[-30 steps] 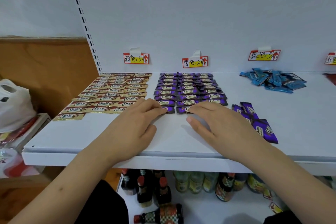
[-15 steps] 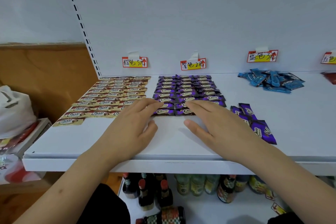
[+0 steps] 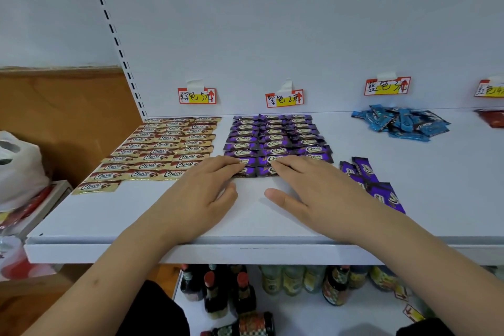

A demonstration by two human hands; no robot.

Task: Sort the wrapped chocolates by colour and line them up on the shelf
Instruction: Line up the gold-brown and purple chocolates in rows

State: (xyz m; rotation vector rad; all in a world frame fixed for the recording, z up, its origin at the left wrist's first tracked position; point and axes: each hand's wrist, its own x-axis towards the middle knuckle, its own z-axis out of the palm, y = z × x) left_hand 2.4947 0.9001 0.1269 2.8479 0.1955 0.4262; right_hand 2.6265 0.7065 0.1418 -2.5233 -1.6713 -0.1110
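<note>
Two flat, open hands, yours: left [image 3: 200, 194] & right [image 3: 317, 194] press purple rows' [image 3: 275, 139] front; 4 labels; 3 cols/colour.

Both hands lying flat on shelf [image 3: 81, 226]: left hand [image 3: 199, 199] and right hand [image 3: 319, 194] fingertips pressing front row of purple chocolates [image 3: 275, 142]; loose purple wrappers [image 3: 373, 183] sitting just right.

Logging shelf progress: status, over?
Both hands flat, fingertips pressing front purple row. Loose purple chocolates and blue pile unsorted. Nothing blocking.
</note>
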